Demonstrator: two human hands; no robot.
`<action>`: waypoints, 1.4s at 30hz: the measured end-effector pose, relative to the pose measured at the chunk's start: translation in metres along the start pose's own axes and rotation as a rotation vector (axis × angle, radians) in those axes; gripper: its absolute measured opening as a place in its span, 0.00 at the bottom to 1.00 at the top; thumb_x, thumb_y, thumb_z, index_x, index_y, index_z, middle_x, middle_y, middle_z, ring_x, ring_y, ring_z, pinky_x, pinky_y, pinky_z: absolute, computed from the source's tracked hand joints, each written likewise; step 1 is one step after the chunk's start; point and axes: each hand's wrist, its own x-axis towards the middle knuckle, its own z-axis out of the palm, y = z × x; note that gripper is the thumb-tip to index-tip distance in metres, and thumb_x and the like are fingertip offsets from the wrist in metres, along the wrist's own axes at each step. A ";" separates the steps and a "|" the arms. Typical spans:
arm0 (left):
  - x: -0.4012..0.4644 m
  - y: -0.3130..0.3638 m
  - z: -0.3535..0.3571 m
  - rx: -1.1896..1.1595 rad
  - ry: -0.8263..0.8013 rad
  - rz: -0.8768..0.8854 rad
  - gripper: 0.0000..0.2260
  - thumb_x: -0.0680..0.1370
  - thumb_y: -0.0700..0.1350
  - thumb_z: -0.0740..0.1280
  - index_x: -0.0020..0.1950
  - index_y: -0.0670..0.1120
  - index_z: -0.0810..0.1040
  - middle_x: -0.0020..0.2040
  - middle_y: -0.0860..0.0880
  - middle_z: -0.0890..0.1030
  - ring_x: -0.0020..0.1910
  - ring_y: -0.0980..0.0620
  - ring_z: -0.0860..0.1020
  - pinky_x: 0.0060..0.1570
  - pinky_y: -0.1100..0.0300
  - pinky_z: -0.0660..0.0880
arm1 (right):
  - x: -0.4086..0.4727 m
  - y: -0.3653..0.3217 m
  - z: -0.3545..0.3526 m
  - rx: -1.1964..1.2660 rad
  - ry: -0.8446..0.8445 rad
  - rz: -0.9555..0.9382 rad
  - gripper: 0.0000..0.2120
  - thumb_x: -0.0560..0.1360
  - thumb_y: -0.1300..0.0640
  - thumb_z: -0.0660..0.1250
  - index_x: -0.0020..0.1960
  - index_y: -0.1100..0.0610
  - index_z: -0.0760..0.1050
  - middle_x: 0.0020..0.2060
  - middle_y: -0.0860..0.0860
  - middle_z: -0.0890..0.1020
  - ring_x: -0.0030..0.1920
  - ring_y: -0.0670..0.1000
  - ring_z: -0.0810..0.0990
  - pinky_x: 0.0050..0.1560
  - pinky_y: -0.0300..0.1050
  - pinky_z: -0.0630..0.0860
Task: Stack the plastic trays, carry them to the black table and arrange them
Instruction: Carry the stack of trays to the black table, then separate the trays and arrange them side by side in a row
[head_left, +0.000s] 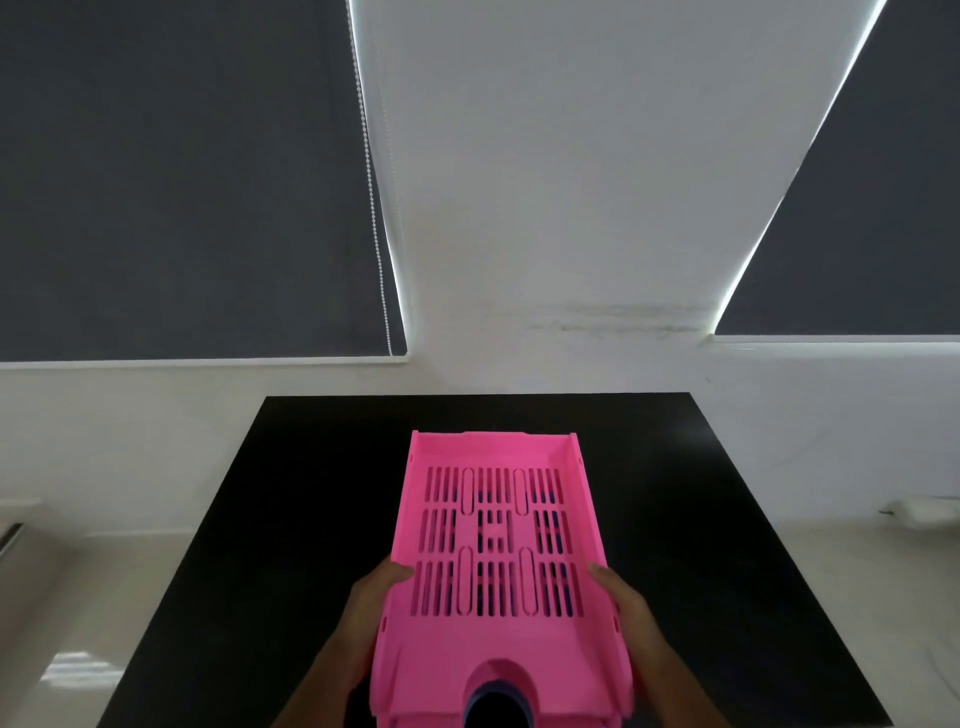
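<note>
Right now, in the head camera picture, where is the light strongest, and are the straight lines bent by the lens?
Head view: the brightest light leaks along the edges of the dark blinds; the blind edges lean strongly, a wide-angle effect; the black table is very dark with almost no detail; the pink trays are sharp and evenly lit between the left hand and right hand; a glare patch lies on the floor at lower left.

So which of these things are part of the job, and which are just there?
Job: pink trays, stacked, a darker one beneath; left hand and right hand gripping their sides; black table.

Just there: grey blinds, bead cord, white wall.
</note>
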 end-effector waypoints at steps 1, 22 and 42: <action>0.008 0.003 -0.001 0.003 0.011 0.004 0.07 0.77 0.36 0.63 0.50 0.40 0.81 0.37 0.42 0.87 0.35 0.43 0.85 0.41 0.47 0.78 | 0.008 0.000 0.002 0.002 -0.002 0.002 0.23 0.72 0.50 0.68 0.63 0.59 0.78 0.55 0.65 0.85 0.57 0.67 0.83 0.65 0.69 0.74; 0.025 0.074 0.040 0.357 0.174 0.324 0.15 0.80 0.37 0.60 0.57 0.52 0.81 0.43 0.43 0.86 0.41 0.40 0.85 0.46 0.40 0.83 | 0.045 -0.062 0.031 -0.650 0.264 -0.457 0.16 0.79 0.66 0.62 0.59 0.50 0.80 0.47 0.48 0.86 0.44 0.43 0.86 0.41 0.38 0.81; 0.072 0.030 0.272 0.507 0.113 0.408 0.17 0.79 0.36 0.61 0.63 0.51 0.78 0.42 0.48 0.85 0.32 0.53 0.84 0.32 0.57 0.83 | 0.056 -0.121 -0.192 -0.708 0.505 -0.457 0.13 0.80 0.64 0.60 0.59 0.55 0.79 0.45 0.49 0.85 0.43 0.45 0.84 0.41 0.36 0.79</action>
